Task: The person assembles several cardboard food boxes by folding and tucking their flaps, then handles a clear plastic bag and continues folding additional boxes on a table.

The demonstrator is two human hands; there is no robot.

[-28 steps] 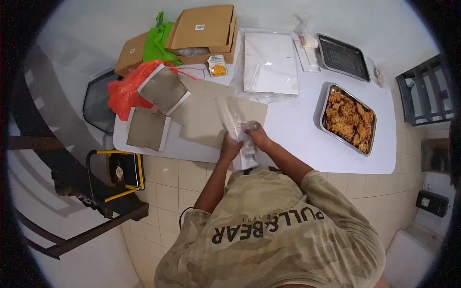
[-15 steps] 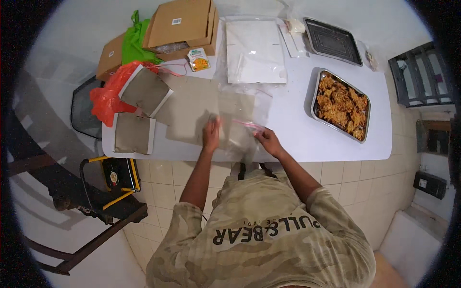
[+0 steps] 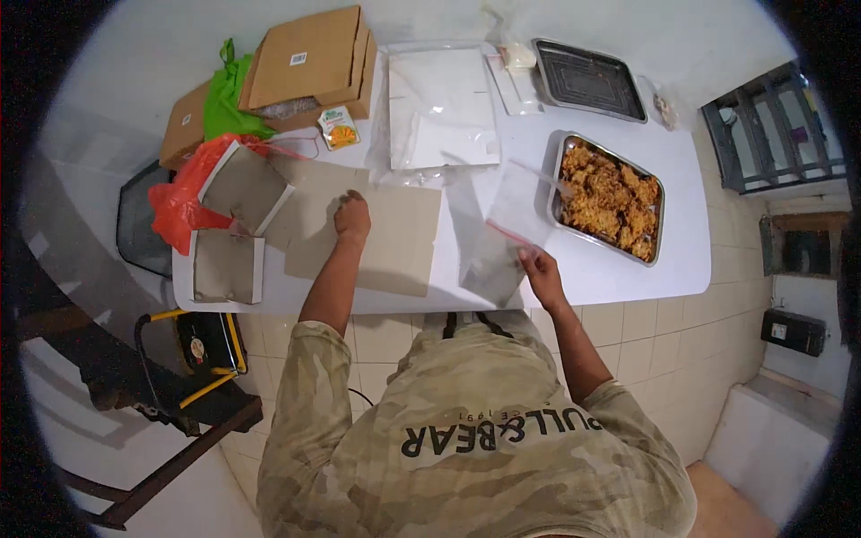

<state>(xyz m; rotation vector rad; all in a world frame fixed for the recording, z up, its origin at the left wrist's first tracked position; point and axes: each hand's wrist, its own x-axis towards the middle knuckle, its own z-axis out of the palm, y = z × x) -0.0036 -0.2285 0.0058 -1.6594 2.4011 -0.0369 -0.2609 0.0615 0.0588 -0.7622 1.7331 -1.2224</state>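
Bagging stage by the look of it — right hand [image 3: 541,272] pinching the near edge of a clear, flat plastic bag with a pink seal strip [image 3: 505,235], fingers pressed together on the film, bag held just above the white tabletop [image 3: 619,278] and slanting up toward the food. Left hand [image 3: 352,218] curled loosely, knuckles down on the flat grey-brown cardboard sheet [image 3: 386,240], holding nothing; cannot tell whether pressing or just resting. Bag lies between cardboard sheet and the rectangular steel tray of golden fried pieces [image 3: 610,197], far corner just touching or overlapping the tray's near rim — cannot tell which. Bag mouth looks closed and flat, so next move likely needs a second hand on the opposite lip to spread it before anything goes in; left hand well apart from it for now. Also on the table: stack of clear bags on white sheets [image 3: 441,108], empty dark baking tray [image 3: 587,79], brown cardboard boxes [image 3: 309,63], red plastic bag [image 3: 179,197], two folded grey cartons [image 3: 235,224].
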